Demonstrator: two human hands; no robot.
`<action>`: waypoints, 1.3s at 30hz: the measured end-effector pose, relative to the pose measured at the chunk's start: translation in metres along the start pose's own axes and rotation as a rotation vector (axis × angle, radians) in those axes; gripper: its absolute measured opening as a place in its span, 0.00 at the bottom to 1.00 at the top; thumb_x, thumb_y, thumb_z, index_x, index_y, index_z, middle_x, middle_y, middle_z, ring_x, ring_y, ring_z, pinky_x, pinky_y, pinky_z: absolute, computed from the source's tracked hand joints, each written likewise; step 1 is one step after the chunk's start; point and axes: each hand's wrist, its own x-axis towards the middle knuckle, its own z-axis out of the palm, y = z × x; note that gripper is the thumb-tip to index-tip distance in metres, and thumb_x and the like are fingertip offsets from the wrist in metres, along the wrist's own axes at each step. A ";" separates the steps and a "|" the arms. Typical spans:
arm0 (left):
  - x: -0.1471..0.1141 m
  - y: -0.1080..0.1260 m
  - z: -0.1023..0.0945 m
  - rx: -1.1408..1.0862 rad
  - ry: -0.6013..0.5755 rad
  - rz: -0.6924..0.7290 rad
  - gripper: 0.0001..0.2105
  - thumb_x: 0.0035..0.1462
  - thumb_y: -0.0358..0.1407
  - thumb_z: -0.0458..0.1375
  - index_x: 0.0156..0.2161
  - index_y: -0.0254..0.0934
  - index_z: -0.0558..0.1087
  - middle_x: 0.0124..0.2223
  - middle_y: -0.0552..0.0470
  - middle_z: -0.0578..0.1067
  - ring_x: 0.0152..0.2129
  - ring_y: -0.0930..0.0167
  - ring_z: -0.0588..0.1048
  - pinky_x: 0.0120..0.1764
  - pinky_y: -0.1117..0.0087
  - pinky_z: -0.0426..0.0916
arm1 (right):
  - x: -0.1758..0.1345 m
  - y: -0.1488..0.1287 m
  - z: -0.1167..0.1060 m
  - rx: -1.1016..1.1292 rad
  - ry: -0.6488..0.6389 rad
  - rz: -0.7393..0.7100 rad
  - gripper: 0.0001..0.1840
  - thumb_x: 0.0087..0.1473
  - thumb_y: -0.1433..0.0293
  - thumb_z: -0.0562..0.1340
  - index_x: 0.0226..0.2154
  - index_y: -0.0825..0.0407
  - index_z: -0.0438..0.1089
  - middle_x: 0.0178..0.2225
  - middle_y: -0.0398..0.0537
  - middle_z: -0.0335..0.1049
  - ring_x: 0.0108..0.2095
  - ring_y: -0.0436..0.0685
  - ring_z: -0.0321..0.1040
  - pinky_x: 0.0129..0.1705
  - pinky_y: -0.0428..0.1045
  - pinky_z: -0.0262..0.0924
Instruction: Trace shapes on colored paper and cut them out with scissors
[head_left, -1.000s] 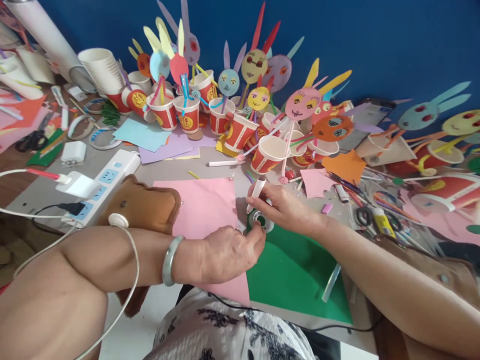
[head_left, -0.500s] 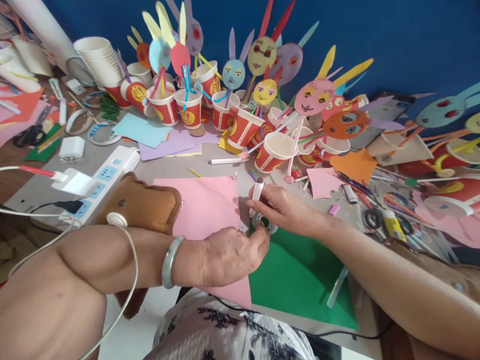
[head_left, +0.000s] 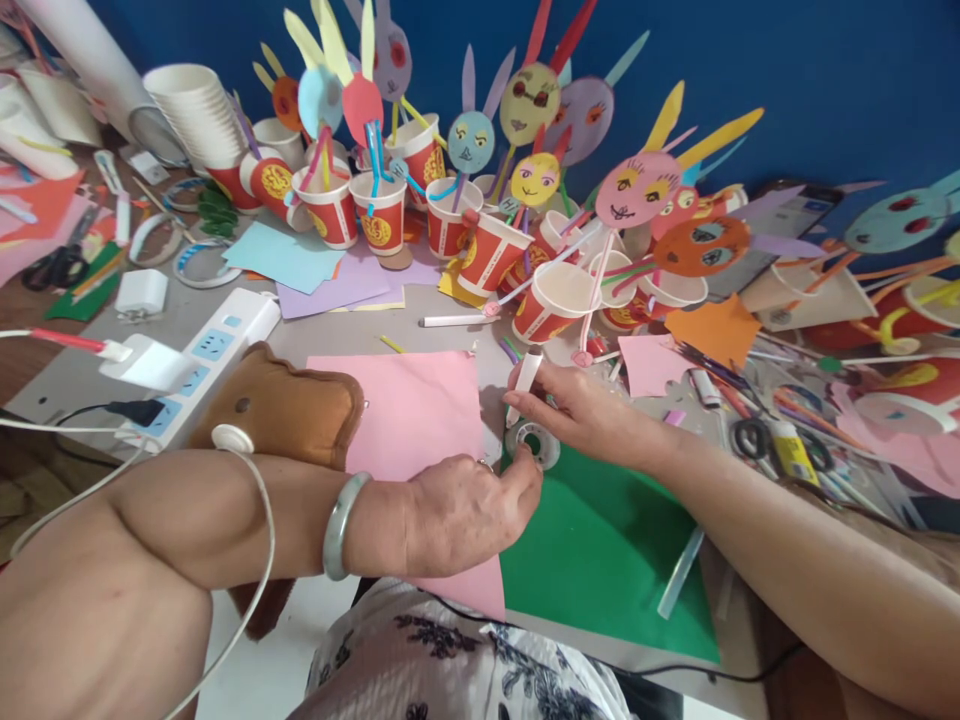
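My right hand (head_left: 596, 405) is closed around a white marker (head_left: 527, 374), held almost upright with its dark end up. The marker's lower end is by the rim of a pale tape roll (head_left: 550, 451), which lies flat at the top corner of a green sheet (head_left: 600, 560). My left hand (head_left: 457, 515) has its thumb and fingers pinched on the near edge of this roll, and green shows through its hole. Under my left wrist spreads a pink sheet (head_left: 409, 400). A pale bangle (head_left: 345, 525) circles that wrist.
Behind my hands stand several red-and-white paper cups (head_left: 379, 215) with paper faces on pipe cleaners. A power strip (head_left: 214, 350) and a brown cushion-like thing (head_left: 292, 405) lie left. Scissors (head_left: 750, 438), a glue stick (head_left: 791, 450) and scraps crowd the right. A white cable (head_left: 266, 540) crosses my left arm.
My right hand has shifted slightly right with the marker, uncovering more of the tape roll. My left hand stays on the roll almost unmoved. The view has shifted slightly.
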 end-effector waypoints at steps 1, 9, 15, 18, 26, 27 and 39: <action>0.000 0.000 0.000 -0.001 -0.003 0.001 0.21 0.65 0.32 0.47 0.60 0.25 0.65 0.61 0.27 0.64 0.35 0.67 0.79 0.23 0.71 0.70 | 0.000 0.001 0.000 0.005 0.008 0.004 0.13 0.63 0.59 0.54 0.34 0.51 0.66 0.24 0.44 0.68 0.24 0.53 0.64 0.28 0.48 0.56; 0.000 -0.001 -0.003 0.004 -0.018 0.020 0.21 0.66 0.31 0.45 0.60 0.22 0.64 0.59 0.28 0.66 0.32 0.69 0.79 0.24 0.71 0.71 | -0.011 0.012 -0.001 0.107 0.053 0.079 0.15 0.62 0.58 0.55 0.35 0.52 0.68 0.24 0.44 0.68 0.24 0.52 0.64 0.27 0.47 0.57; 0.001 -0.002 -0.007 -0.044 -0.042 0.013 0.21 0.65 0.31 0.46 0.61 0.22 0.62 0.60 0.28 0.65 0.32 0.68 0.79 0.26 0.70 0.74 | -0.021 0.013 -0.001 0.168 0.128 0.164 0.13 0.61 0.59 0.57 0.34 0.52 0.68 0.27 0.46 0.71 0.26 0.54 0.67 0.28 0.48 0.59; 0.000 -0.003 -0.006 -0.068 -0.054 0.021 0.21 0.65 0.31 0.47 0.61 0.23 0.62 0.60 0.28 0.65 0.32 0.68 0.79 0.26 0.68 0.74 | -0.026 0.015 -0.001 0.232 0.175 0.158 0.13 0.61 0.59 0.58 0.33 0.52 0.68 0.27 0.46 0.71 0.26 0.54 0.67 0.28 0.48 0.60; -0.001 -0.005 -0.013 -0.037 -0.073 0.070 0.21 0.66 0.32 0.44 0.60 0.22 0.63 0.61 0.26 0.64 0.43 0.62 0.78 0.31 0.68 0.75 | -0.046 0.022 0.003 0.350 0.257 0.200 0.20 0.59 0.53 0.60 0.29 0.53 0.70 0.28 0.47 0.69 0.22 0.51 0.65 0.24 0.47 0.60; -0.001 -0.005 -0.015 -0.040 -0.096 0.086 0.21 0.67 0.33 0.43 0.59 0.22 0.64 0.62 0.26 0.63 0.45 0.61 0.77 0.31 0.68 0.75 | -0.049 0.022 0.004 0.358 0.267 0.208 0.20 0.59 0.53 0.60 0.29 0.53 0.70 0.29 0.47 0.69 0.22 0.50 0.65 0.23 0.47 0.60; 0.001 0.000 -0.005 -0.090 -0.076 -0.051 0.25 0.66 0.40 0.49 0.62 0.25 0.61 0.63 0.29 0.63 0.28 0.69 0.79 0.26 0.68 0.72 | -0.093 0.017 0.022 0.314 0.383 0.253 0.16 0.60 0.56 0.60 0.31 0.51 0.70 0.26 0.47 0.70 0.22 0.52 0.66 0.24 0.48 0.61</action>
